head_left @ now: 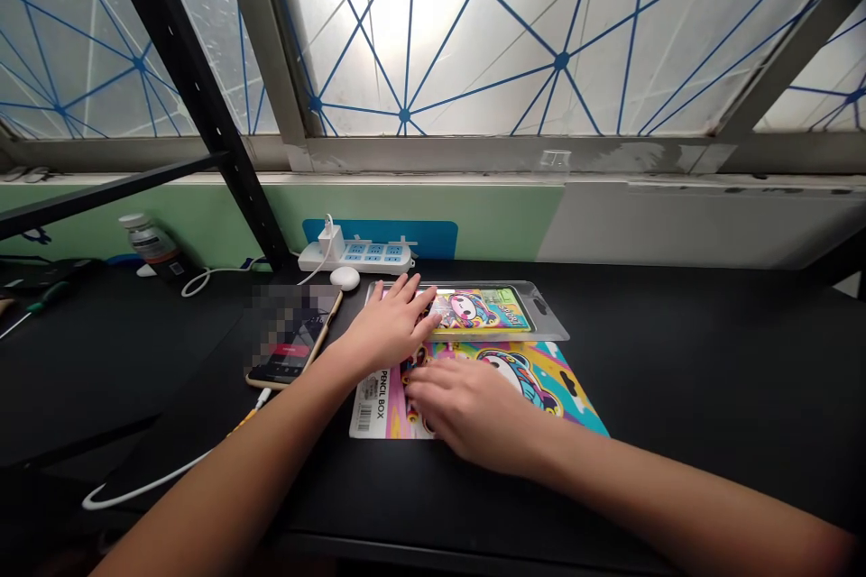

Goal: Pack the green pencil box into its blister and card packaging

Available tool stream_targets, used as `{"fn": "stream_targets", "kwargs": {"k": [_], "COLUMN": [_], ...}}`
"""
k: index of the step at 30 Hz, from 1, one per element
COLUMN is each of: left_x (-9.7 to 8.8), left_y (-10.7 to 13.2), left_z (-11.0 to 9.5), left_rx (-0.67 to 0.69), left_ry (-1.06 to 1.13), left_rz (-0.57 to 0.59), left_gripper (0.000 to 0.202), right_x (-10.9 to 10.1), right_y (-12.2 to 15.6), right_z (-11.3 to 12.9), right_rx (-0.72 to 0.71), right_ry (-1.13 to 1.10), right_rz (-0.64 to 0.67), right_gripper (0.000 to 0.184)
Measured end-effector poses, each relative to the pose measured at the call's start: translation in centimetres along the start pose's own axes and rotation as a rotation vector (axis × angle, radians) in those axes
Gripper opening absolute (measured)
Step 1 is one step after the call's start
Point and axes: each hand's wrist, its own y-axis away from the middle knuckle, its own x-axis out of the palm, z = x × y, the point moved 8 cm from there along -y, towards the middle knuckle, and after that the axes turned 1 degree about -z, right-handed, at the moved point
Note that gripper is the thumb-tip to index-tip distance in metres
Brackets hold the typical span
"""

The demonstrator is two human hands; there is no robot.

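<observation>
A colourful pencil box (497, 308) with a cartoon character lies in a clear plastic blister shell (549, 325) on the black desk. My left hand (396, 325) rests palm down on the shell's left part, fingers spread. Just in front of it, and partly under its edge, lies a bright printed backing card (575, 406) marked "PENCIL BOX", with a barcode at its left end. Across the card's middle lies my right hand (474, 406), its fingers slightly bent and pointing left towards the shell's near edge. Its thumb is hidden.
Left of the card lies a phone (298, 347) with a white cable (169, 473) plugged in. Behind stand a white power strip (369, 257) and a small round white object (345, 278). A bottle (155, 248), a green-handled screwdriver (47, 297) and a black metal post (223, 135) are farther left.
</observation>
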Motion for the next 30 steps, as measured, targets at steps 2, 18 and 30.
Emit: {"fn": "stream_targets", "kwargs": {"k": [2,18,30], "left_x": [0.2,-0.7,-8.4], "left_y": [0.0,0.1,3.5], "left_z": [0.1,-0.2,-1.9], "left_rx": [-0.004,-0.057,0.171], "left_ry": [0.007,-0.028,-0.103], "left_rz": [0.007,-0.02,-0.463], "left_gripper": [0.061,0.063,0.029], "right_x": [-2.4,-3.5,-8.8], "right_y": [0.3,1.7,4.8], "right_z": [-2.2,-19.2,-9.9], "right_rx": [0.027,0.552,0.093], "right_ry": [0.023,-0.029,0.279], "right_rz": [-0.111,0.273,-0.301], "right_gripper": [0.028,0.049,0.014]}}
